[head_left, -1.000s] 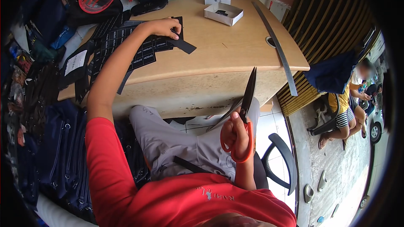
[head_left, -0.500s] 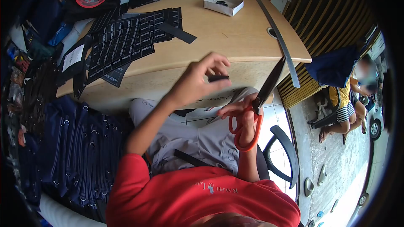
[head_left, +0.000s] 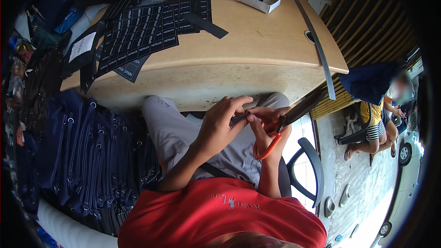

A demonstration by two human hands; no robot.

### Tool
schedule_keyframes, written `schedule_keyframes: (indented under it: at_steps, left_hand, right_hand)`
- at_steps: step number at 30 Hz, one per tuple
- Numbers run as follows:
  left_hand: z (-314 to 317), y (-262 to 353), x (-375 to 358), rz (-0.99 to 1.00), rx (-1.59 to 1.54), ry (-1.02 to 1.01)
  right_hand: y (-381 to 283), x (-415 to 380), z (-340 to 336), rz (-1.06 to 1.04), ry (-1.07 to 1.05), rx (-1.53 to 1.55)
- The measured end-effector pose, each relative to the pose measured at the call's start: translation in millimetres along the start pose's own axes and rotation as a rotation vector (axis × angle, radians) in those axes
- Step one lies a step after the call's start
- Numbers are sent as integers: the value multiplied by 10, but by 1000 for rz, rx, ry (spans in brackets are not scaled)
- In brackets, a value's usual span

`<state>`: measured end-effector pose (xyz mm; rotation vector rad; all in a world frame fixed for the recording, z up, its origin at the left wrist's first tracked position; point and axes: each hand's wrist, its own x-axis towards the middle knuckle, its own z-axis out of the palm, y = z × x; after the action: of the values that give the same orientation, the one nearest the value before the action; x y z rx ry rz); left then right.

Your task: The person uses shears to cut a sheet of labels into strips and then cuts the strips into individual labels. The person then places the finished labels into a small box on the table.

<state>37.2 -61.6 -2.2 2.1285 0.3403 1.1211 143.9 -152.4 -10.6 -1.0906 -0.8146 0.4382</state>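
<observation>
Over my lap, my left hand (head_left: 221, 121) pinches a small dark piece (head_left: 238, 119) between its fingers. My right hand (head_left: 271, 133) holds scissors with an orange handle (head_left: 268, 148) and dark blades (head_left: 303, 109) that point up and right, away from the piece. The fingertips of both hands meet at the small piece. Beyond them on the desk (head_left: 248, 50) lie black printed sheets (head_left: 138, 32), with a plain black strip (head_left: 206, 25) across their right end.
A white open box (head_left: 258, 1) with dark bits stands at the desk's back. A long grey strip (head_left: 317, 41) overhangs the right edge. Dark blue straps with rings (head_left: 92, 156) are piled at left. A chair armrest (head_left: 307, 170) is at right; people sit outside.
My left hand has moved down and right with the small piece. My right hand's fingers have come up to it, and the scissors have tilted further right. The view has shifted slightly.
</observation>
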Motion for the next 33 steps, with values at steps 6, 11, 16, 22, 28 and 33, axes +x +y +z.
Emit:
schedule_keyframes:
  at_steps: [6, 11, 16, 22, 28, 33]
  left_hand:
    - [-1, -141, -127, -81, -88, 41]
    - [-118, -187, -121, -329, -359, -154]
    - [12, -605, -231, -558, -673, -126]
    - [232, -1053, -536, -1119, -1135, -118]
    - [286, -1246, -591, -1156, -1073, 0]
    - [433, -1377, -673, -918, -1074, 224]
  right_hand:
    - [76, -26, 0, 76, -5, -57]
    - [101, 1, 40, 137, 16, -7]
    - [570, 23, -46, 77, -4, -146]
    - [954, -5, -86, 113, -285, -408]
    - [1414, -68, -37, 203, -113, -48]
    - [1568, -81, -113, 335, -219, -142]
